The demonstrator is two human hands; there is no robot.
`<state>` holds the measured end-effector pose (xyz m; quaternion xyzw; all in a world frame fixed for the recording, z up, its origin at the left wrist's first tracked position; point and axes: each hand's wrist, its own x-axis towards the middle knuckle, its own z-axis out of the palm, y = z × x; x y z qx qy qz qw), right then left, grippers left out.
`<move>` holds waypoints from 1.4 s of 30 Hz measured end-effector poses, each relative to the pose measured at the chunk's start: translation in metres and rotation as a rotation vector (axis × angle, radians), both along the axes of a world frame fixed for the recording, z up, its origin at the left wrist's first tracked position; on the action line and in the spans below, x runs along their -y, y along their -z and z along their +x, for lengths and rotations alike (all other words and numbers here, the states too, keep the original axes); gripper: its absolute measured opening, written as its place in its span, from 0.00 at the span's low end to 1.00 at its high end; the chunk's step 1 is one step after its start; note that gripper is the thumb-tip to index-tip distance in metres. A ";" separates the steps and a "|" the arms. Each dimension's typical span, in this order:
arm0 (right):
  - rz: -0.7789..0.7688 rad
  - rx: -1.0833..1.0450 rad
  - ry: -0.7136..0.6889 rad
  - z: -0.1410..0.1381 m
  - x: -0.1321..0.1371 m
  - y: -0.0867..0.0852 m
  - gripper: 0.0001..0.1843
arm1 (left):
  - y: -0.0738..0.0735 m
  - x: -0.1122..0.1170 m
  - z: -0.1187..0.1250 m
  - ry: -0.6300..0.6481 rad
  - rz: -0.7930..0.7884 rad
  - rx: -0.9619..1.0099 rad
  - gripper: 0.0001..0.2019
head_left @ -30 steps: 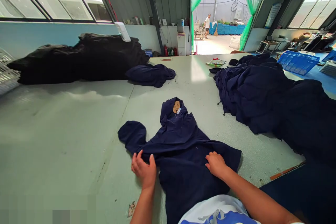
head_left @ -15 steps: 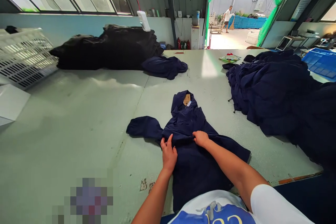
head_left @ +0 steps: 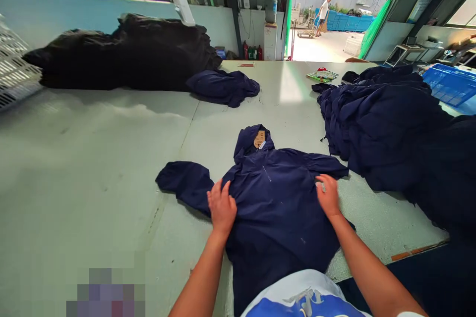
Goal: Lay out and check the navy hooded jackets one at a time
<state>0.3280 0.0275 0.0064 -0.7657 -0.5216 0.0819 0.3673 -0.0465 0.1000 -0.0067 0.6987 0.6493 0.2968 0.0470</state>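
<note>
A navy hooded jacket [head_left: 275, 208] lies spread on the pale green table [head_left: 92, 168], its hood pointing away from me. A cardboard tag [head_left: 259, 138] shows inside the hood. My left hand [head_left: 222, 208] rests on the jacket's body near the left sleeve [head_left: 182, 182], fingers apart. My right hand [head_left: 327, 195] lies on the fabric just below the right sleeve [head_left: 320, 164], fingers slightly curled. Neither hand visibly grips the cloth.
A large navy garment pile [head_left: 379, 124] fills the table's right side. A black heap [head_left: 126, 54] and a navy bundle [head_left: 223, 88] lie ahead. A blue crate [head_left: 449, 84] stands at right, a white crate [head_left: 15, 64] at left. A person [head_left: 323, 15] stands outside the doorway.
My hands have moved apart from the jacket's middle toward its sides. The jacket now lies wider and flatter, with its right sleeve spread out toward the right.
</note>
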 end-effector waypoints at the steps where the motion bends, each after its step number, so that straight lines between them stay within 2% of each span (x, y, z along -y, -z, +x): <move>1: -0.068 0.081 -0.149 -0.017 0.000 0.008 0.19 | -0.001 -0.012 0.012 0.083 -0.060 -0.042 0.24; 3: -0.241 0.246 -0.358 -0.045 0.002 0.023 0.21 | -0.001 -0.030 0.033 0.154 -0.208 -0.140 0.25; 5: -0.382 0.354 -0.361 -0.059 0.015 0.037 0.22 | 0.006 -0.034 0.044 0.131 -0.353 -0.242 0.28; 8: -0.532 0.415 -0.290 -0.061 0.055 0.050 0.23 | 0.029 -0.012 0.037 0.133 -0.453 -0.391 0.31; 10: -0.684 0.402 -0.285 -0.060 0.082 0.046 0.24 | 0.045 0.012 0.024 0.200 -0.475 -0.471 0.31; 11: -0.776 0.381 -0.308 -0.061 0.090 0.038 0.23 | 0.051 0.023 0.019 0.231 -0.491 -0.495 0.32; 13: -0.904 0.324 -0.388 -0.065 0.086 0.015 0.15 | 0.051 0.034 0.016 0.252 -0.510 -0.501 0.34; 15: -0.849 0.272 -0.468 -0.075 0.053 -0.010 0.10 | 0.042 0.026 0.027 0.270 -0.449 -0.454 0.33; 17: -0.613 0.235 -0.501 -0.087 0.000 -0.024 0.11 | 0.031 0.000 0.049 0.358 -0.317 -0.383 0.29; 18: -0.474 0.215 -0.512 -0.094 -0.027 -0.023 0.12 | 0.028 -0.016 0.060 0.430 -0.252 -0.350 0.28; 20: -0.266 0.191 -0.508 -0.103 -0.075 -0.010 0.14 | 0.028 -0.047 0.077 0.529 -0.186 -0.311 0.27; 22: -0.176 0.202 -0.482 -0.105 -0.103 0.015 0.17 | 0.038 -0.070 0.084 0.499 -0.193 -0.296 0.28; 25: -0.154 0.225 -0.443 -0.095 -0.108 0.051 0.18 | 0.056 -0.080 0.077 0.378 -0.206 -0.252 0.32; 27: -0.143 0.195 -0.444 -0.086 -0.098 0.058 0.19 | 0.058 -0.074 0.072 0.366 -0.205 -0.208 0.33; 30: -0.125 0.076 -0.448 -0.073 -0.098 0.046 0.18 | 0.041 -0.069 0.076 0.383 -0.232 -0.125 0.30; 32: -0.098 0.008 -0.433 -0.065 -0.115 0.039 0.18 | 0.030 -0.076 0.087 0.428 -0.238 -0.048 0.25; 35: -0.098 -0.029 -0.436 -0.059 -0.146 0.034 0.16 | 0.023 -0.091 0.103 0.455 -0.252 0.033 0.19; 39: -0.122 -0.029 -0.590 -0.071 -0.167 0.028 0.13 | 0.021 -0.101 0.109 0.409 -0.297 0.012 0.15; 42: -0.171 -0.012 -0.725 -0.089 -0.170 0.028 0.11 | 0.021 -0.104 0.105 0.328 -0.322 -0.053 0.18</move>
